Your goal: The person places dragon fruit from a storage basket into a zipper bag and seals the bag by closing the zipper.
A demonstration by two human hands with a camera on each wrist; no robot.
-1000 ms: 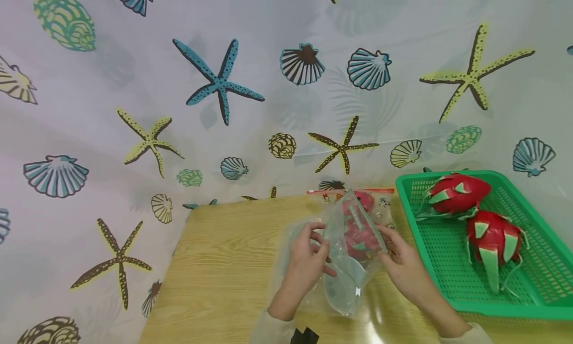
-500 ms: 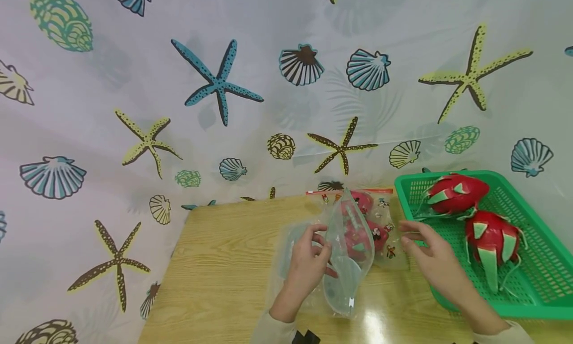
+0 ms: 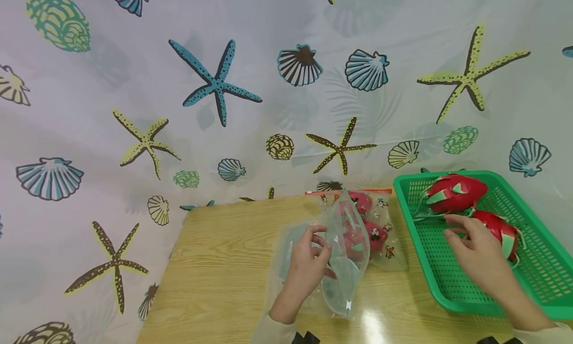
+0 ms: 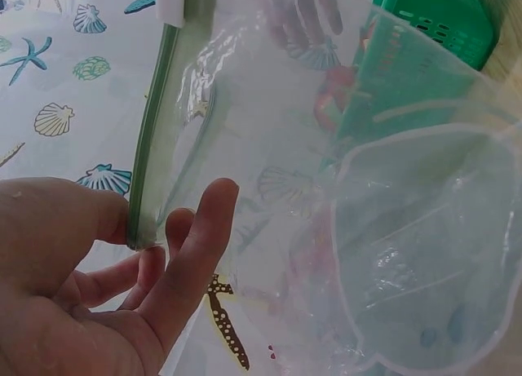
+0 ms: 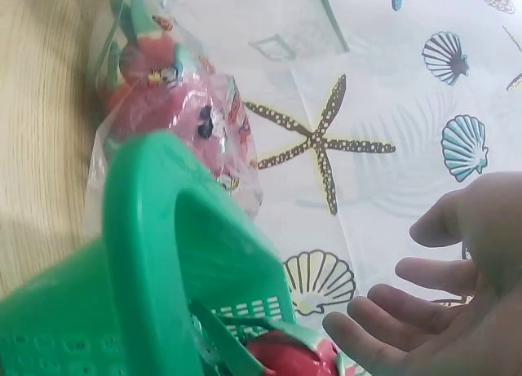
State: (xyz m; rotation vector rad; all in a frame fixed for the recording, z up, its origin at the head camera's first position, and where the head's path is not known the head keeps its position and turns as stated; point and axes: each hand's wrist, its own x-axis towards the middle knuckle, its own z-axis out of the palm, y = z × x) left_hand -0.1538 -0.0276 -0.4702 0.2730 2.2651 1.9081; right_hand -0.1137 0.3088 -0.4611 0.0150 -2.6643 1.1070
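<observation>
My left hand (image 3: 306,257) pinches the edge of a clear zip bag (image 4: 432,245) between thumb and fingers, by its green zip strip (image 4: 151,148). The bag's mouth gapes upward; no item shows inside it. My right hand (image 3: 479,252) hovers over the green basket (image 3: 416,244) with fingers loosely bent and holds nothing. Two red dragon fruits with green scales lie in the basket: the far dragon fruit (image 3: 456,192) is beyond my fingers, while the nearer dragon fruit (image 3: 492,223) is partly hidden by my right hand.
Behind the held bag lies a printed bag (image 3: 378,237) with a red zip, with dragon fruits in it. More clear plastic (image 3: 286,249) lies under my left hand on the wooden table (image 3: 219,264). A shell-and-starfish curtain (image 3: 250,150) hangs behind.
My right hand has let go of the bag's right edge and moved right, over the basket. The bag's mouth has narrowed. My left hand has kept its hold.
</observation>
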